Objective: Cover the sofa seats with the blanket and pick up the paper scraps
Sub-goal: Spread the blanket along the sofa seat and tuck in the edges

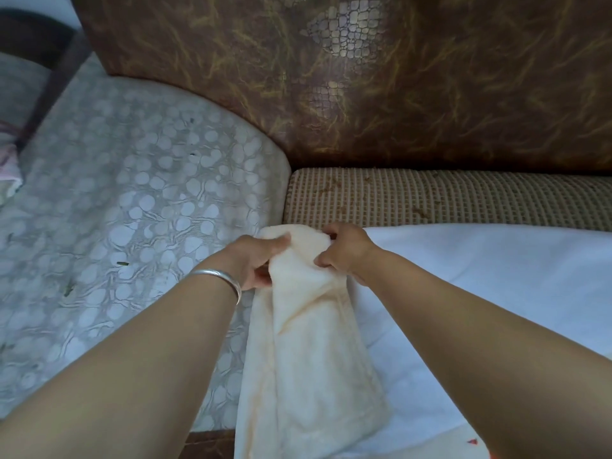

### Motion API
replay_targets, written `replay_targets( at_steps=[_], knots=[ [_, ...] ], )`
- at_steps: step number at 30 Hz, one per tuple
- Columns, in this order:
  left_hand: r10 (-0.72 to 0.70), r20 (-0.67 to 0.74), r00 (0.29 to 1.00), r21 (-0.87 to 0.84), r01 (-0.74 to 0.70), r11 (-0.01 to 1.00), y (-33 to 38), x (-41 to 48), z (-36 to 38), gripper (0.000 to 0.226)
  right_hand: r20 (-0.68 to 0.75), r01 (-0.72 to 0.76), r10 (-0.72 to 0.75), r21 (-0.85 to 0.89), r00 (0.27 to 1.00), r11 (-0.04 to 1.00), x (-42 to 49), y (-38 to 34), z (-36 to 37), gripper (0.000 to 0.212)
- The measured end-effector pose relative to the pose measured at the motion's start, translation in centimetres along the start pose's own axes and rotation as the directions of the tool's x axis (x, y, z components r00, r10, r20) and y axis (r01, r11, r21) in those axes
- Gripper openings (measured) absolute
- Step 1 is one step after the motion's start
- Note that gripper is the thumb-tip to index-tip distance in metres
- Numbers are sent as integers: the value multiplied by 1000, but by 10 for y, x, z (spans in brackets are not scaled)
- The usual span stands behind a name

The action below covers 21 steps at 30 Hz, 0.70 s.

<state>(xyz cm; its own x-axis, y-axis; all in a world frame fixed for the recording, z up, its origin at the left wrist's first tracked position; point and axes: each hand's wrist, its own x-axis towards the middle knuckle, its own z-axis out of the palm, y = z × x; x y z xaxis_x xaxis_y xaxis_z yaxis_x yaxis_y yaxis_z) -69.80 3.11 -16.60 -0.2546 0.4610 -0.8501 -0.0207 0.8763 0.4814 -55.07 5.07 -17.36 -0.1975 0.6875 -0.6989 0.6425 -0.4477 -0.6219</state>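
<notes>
Two hands grip the gathered corner of a cream blanket [308, 326] just below the centre of the view. At about 9 o'clock of that bunched fabric the left hand [256, 260] closes around it, thumb on top, a silver bangle [220, 281] on its wrist. At 3 o'clock the right hand [344, 251] pinches the same fold with curled fingers. From the hands the blanket hangs down toward 6 o'clock in a narrow folded strip, and a paler sheet of it spreads over the sofa seat [447, 202] toward 4 o'clock, leaving a tan waffle-textured strip bare at 1 o'clock. Behind it rises the brown patterned backrest [430, 87]. Toward 9 o'clock lies a grey pebble-patterned seat [132, 193], uncovered.
</notes>
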Motion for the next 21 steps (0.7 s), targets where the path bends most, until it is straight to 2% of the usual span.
replay_targets(
  at_steps=[2,3,5,6,7,10,12,14,17,21],
  knots=[
    [109,-31,993,2,-109,994,3,3,1,23,-7,26,-26,-8,1000,1000,0,-1,4,64],
    [198,-104,975,0,-199,980,4,7,0,27,-6,49,-49,-41,999,998,-1,-2,7,61],
    [371,-250,894,153,-342,927,8,15,-5,30,-3,105,-107,-195,994,975,0,-3,11,56],
    [411,-260,874,232,-357,905,8,15,-6,32,-8,120,-128,-288,992,950,-1,-4,13,56],
    [419,-239,876,262,-357,897,6,15,-6,38,-16,124,-139,-360,990,925,-2,-4,14,58],
    [280,-101,955,193,-257,947,-7,10,-8,52,-100,145,-212,-455,972,878,-10,-3,15,51],
    [200,-23,979,320,-183,930,-15,9,-11,56,-152,215,-319,-472,935,855,-19,-5,14,39],
    [232,-54,971,446,-184,876,-18,10,-12,57,-118,277,-378,-492,918,825,-25,-8,14,31],
    [342,-160,926,455,-238,858,-16,8,-8,51,14,260,-298,-533,954,805,-27,-7,20,27],
    [310,-147,939,429,-222,876,-19,4,-5,58,99,176,-146,-590,984,788,-28,-2,27,33]
  ],
)
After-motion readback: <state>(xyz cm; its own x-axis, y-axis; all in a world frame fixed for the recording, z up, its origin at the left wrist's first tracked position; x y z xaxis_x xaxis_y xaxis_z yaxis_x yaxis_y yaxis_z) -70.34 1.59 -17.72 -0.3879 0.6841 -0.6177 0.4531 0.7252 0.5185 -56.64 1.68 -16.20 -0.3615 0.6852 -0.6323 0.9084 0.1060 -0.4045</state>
